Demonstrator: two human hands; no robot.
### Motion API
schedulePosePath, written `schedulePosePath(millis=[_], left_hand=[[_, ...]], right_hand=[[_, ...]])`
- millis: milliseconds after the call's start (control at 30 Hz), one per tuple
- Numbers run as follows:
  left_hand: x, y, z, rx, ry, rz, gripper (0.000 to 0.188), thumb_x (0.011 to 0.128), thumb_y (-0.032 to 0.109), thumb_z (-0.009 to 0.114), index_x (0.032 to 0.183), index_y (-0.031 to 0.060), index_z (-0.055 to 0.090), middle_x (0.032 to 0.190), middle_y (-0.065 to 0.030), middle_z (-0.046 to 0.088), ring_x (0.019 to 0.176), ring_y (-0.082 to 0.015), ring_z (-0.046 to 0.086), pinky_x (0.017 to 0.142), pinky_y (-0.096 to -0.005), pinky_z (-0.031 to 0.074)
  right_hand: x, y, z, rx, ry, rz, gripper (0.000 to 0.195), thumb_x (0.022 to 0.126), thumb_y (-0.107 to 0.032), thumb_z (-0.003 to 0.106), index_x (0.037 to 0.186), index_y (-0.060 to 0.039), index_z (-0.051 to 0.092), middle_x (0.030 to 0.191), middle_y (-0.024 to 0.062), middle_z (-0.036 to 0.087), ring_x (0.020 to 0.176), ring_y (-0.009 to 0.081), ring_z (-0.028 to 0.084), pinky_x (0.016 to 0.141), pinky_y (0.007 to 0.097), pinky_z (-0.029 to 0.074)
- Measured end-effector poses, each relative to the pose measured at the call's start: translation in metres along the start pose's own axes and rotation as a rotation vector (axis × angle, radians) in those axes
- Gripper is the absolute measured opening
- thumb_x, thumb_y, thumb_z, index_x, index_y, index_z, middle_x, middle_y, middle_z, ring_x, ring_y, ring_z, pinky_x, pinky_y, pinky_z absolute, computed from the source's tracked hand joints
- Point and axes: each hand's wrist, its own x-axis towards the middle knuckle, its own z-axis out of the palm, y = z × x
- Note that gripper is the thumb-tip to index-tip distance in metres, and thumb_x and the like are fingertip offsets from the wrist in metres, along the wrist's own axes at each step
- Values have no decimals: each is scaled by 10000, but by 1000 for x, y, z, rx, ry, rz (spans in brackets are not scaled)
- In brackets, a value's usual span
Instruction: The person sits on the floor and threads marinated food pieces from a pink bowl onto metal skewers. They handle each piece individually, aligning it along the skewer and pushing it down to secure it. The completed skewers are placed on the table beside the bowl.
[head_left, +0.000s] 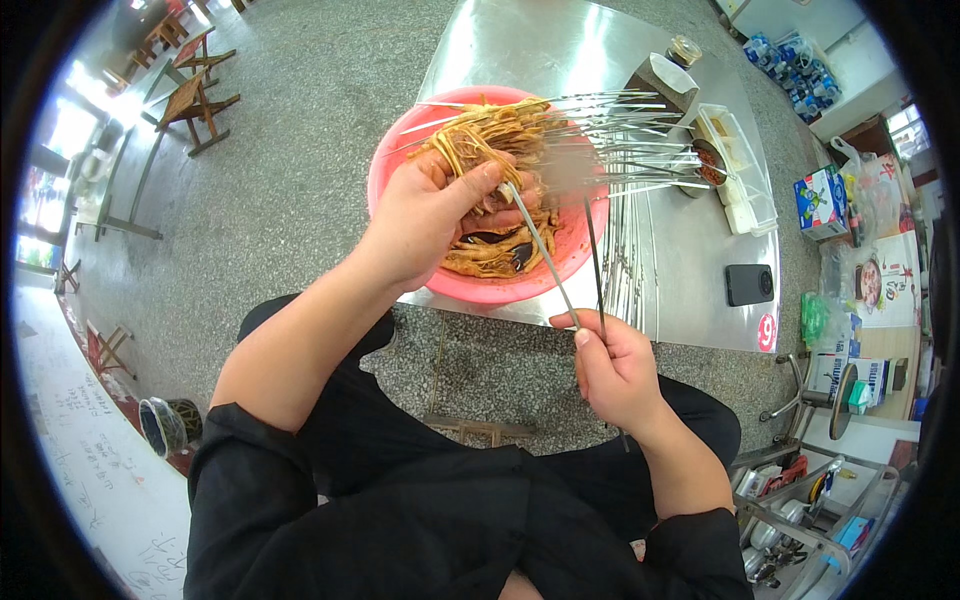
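A pink plastic basin (480, 291) on the metal table holds brown, marinated strips of food (487, 259), perhaps meat or tripe, in dark liquid. Over the basin, my left hand (442, 210) grips a bunch of the same strips (469, 154). My right hand (611, 360) is closed around two metal skewers (544, 251); the tip of one meets the bunch at my left fingers, while the other points up beside the basin's right side. Loaded skewers (637, 120) lie across the basin's rim, handles to the right. More bare metal skewers (626, 262) lie on the table beside it.
On the stainless steel table (697, 307) are a black phone (748, 285), a clear divided container (739, 172), a metal cup of red seasoning (709, 165) and a lidded jar (682, 51). A wire rack (795, 517) stands at right; folding stools (193, 105) stand at upper left.
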Motion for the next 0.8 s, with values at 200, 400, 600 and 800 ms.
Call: schedulePosePath(millis=[200, 400, 600, 800], left_hand=[[-3, -8, 5, -30, 41, 47, 239, 1042, 156, 509, 1196, -13, 578, 1084, -101, 671, 975, -174, 684, 824, -283, 604], [-5, -10, 10, -128, 76, 72, 228, 1048, 175, 500, 1143, -4, 604, 1059, -87, 675, 931, -147, 674, 774, -255, 583], [-4, -9, 6, -135, 20, 38, 232, 1043, 174, 503, 1176, 6, 590, 1076, -111, 684, 994, -195, 684, 804, -282, 597], [-6, -2, 3, -140, 35, -28, 248, 1043, 179, 502, 1188, 1, 594, 1078, -107, 689, 963, -175, 698, 789, -269, 609]], right_hand=[[-1, 4, 7, 39, 30, 33, 261, 1022, -78, 452, 1208, 9, 613, 613, -92, 437, 530, -8, 394, 500, 204, 338], [1, 6, 11, 35, 31, 5, 258, 1024, -82, 448, 1202, 16, 606, 600, -88, 441, 520, -6, 399, 491, 207, 341], [1, 6, 9, 42, 40, 8, 253, 1014, -69, 458, 1187, 13, 624, 586, -74, 452, 503, 8, 407, 482, 216, 344], [6, 9, 4, -229, 98, -186, 244, 982, -33, 485, 1140, 25, 663, 578, -23, 482, 502, 41, 442, 486, 249, 377]])
